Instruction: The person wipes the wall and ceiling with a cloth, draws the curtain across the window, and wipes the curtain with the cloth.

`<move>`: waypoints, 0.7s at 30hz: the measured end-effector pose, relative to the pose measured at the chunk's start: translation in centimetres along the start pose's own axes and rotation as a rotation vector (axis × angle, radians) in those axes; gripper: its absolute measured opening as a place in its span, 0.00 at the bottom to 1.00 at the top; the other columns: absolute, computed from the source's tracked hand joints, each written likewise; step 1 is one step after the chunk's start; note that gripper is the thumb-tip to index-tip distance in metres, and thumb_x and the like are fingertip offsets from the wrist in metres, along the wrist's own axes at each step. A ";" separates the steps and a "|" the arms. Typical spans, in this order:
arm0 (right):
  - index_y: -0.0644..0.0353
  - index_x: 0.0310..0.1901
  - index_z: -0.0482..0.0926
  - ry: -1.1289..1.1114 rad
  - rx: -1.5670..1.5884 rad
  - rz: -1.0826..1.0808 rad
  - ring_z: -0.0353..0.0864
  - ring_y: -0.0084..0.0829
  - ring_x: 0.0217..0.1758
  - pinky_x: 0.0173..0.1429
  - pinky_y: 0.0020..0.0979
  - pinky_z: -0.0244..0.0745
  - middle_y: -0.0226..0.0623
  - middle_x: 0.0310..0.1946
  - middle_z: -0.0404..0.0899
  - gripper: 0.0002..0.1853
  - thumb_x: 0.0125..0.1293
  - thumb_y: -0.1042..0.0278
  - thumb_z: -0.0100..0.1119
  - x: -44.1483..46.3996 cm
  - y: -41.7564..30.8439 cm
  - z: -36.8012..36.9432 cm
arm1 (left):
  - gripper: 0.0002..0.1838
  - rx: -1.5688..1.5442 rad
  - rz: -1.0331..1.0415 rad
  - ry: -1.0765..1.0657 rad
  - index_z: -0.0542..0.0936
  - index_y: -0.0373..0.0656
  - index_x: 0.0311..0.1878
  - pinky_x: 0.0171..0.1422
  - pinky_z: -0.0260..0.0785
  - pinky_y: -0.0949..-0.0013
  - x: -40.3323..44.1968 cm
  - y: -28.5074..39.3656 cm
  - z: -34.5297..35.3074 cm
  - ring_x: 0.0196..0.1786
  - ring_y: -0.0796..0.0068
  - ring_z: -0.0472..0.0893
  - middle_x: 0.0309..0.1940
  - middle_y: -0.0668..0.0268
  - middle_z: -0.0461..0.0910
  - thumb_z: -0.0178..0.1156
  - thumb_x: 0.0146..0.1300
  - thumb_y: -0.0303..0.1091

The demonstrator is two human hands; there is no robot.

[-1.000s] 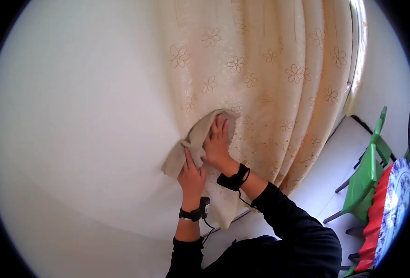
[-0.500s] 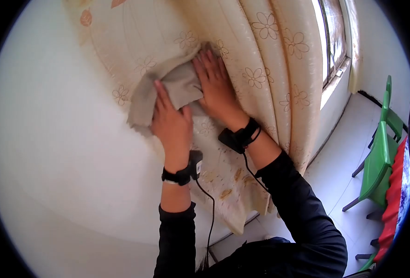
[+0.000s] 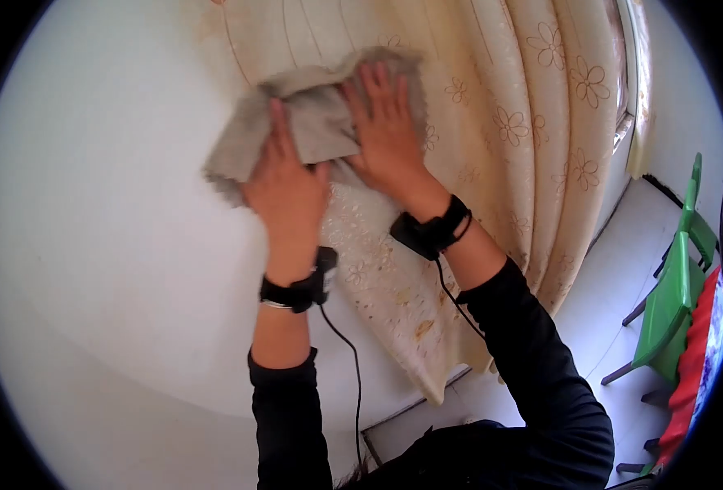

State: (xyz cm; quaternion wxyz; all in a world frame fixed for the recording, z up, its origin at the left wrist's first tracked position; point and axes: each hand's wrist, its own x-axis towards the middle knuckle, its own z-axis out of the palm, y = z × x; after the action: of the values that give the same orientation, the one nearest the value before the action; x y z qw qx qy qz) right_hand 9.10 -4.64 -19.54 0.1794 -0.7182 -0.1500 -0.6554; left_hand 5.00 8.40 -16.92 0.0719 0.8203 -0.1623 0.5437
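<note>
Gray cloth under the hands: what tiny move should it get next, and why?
Perhaps the right hand should slide gently outward to smooth the gray cloth. It looks rumpled, with a folded flap between the hands, and the left hand lies on its other side, so it could probably steady it.

I can read no text, brand, number or sign anywhere around my grip. Just below my left hand (image 3: pixel 286 184), the black wrist unit (image 3: pixel 324 265) bears a small pale patch, too small and blurred for me to make out any lettering. Below my right hand (image 3: pixel 390 147), I can pick out no wording on the other wrist unit (image 3: pixel 415 235). The cloth (image 3: pixel 321 122) under my fingers shows no legible print, and the curtain (image 3: pixel 492 106) behind and beside it carries flower outlines, not letters.
</note>
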 end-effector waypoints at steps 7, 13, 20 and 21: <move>0.58 0.59 0.59 -0.011 0.217 -0.372 0.42 0.39 0.69 0.69 0.45 0.31 0.41 0.63 0.52 0.38 0.49 0.46 0.55 3.0 -9.3 2.6 | 0.37 0.301 0.015 0.310 0.53 0.41 0.63 0.60 0.48 0.52 -0.1 -11.2 -3.4 0.60 0.57 0.61 0.59 0.55 0.60 0.51 0.50 0.41; 0.59 0.59 0.60 0.038 0.159 -0.350 0.45 0.35 0.68 0.69 0.43 0.35 0.39 0.62 0.56 0.36 0.49 0.49 0.54 4.0 -9.0 2.0 | 0.34 0.081 0.073 0.322 0.50 0.41 0.64 0.63 0.41 0.52 0.6 -10.3 -4.2 0.63 0.55 0.56 0.62 0.55 0.56 0.44 0.55 0.42; 0.63 0.58 0.60 0.055 0.122 -0.093 0.46 0.37 0.68 0.69 0.40 0.37 0.43 0.62 0.54 0.36 0.46 0.59 0.58 3.9 -0.7 -0.5 | 0.34 0.047 0.227 0.165 0.50 0.41 0.65 0.63 0.43 0.54 2.8 -2.0 -0.9 0.60 0.57 0.61 0.60 0.55 0.59 0.47 0.54 0.38; 0.63 0.58 0.60 0.064 0.118 -0.089 0.46 0.37 0.68 0.69 0.40 0.37 0.43 0.62 0.54 0.36 0.46 0.59 0.58 3.6 0.4 -1.0 | 0.34 0.031 0.250 0.133 0.50 0.42 0.65 0.64 0.43 0.56 2.9 -0.9 -0.3 0.60 0.57 0.61 0.60 0.54 0.60 0.47 0.53 0.35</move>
State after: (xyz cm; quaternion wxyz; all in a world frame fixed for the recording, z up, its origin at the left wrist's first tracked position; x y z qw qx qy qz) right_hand 8.74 -5.47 -15.88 0.1967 -0.6778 -0.2144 -0.6752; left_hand 6.09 8.76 -14.09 0.0018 0.7568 -0.2498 0.6040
